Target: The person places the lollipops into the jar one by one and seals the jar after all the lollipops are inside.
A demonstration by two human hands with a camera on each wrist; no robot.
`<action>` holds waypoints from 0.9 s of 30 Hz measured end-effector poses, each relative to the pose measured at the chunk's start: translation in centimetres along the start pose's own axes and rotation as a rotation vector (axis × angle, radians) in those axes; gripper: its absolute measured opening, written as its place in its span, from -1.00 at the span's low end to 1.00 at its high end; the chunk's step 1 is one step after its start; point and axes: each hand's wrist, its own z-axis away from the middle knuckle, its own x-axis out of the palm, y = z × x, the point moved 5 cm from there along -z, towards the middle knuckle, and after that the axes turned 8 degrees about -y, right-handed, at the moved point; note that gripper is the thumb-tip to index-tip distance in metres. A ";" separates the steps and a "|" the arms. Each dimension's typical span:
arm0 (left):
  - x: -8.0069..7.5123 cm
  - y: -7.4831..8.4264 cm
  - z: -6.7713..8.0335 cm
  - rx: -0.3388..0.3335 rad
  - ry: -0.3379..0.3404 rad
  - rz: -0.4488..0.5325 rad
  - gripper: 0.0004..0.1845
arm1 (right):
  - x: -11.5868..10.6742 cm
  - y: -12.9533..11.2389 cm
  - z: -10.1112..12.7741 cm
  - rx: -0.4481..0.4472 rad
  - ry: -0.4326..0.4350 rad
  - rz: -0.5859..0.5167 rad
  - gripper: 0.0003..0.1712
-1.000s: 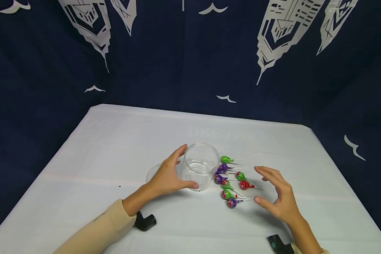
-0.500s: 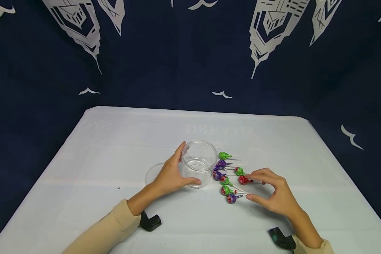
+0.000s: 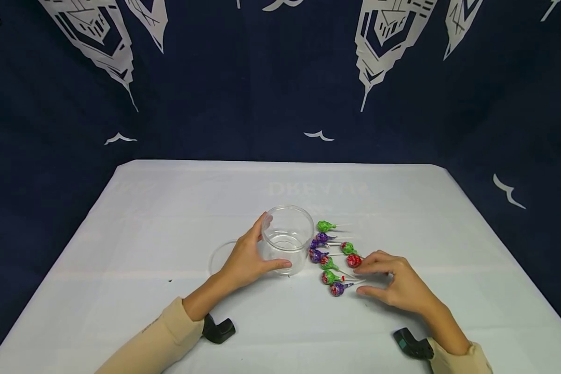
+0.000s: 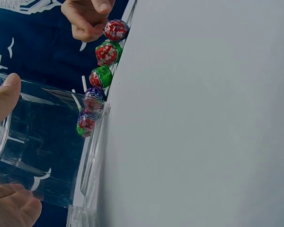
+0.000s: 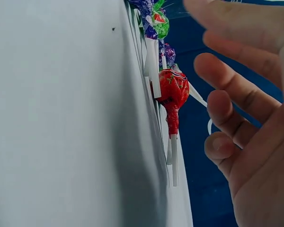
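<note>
Down came the right hand (image 3: 397, 288) onto the small wrapped lollipops (image 3: 334, 257) on the white counter (image 3: 168, 208), fingers loose, gripping nothing yet. Her left hand (image 3: 248, 257) held the clear round plastic jar (image 3: 287, 239) beside them. A quick grab might scatter them.

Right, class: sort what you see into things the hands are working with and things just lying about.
In use:
- clear round plastic jar, held by left hand
- wrapped green, purple and red lollipops, right hand over them

Lying about:
- clear round lid behind the left hand
- white table
- dark blue printed backdrop
</note>
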 end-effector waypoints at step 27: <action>0.2 -0.4 0.0 0.043 0.009 -0.013 0.23 | 0.8 0.7 0.0 0.039 -0.065 0.055 -0.75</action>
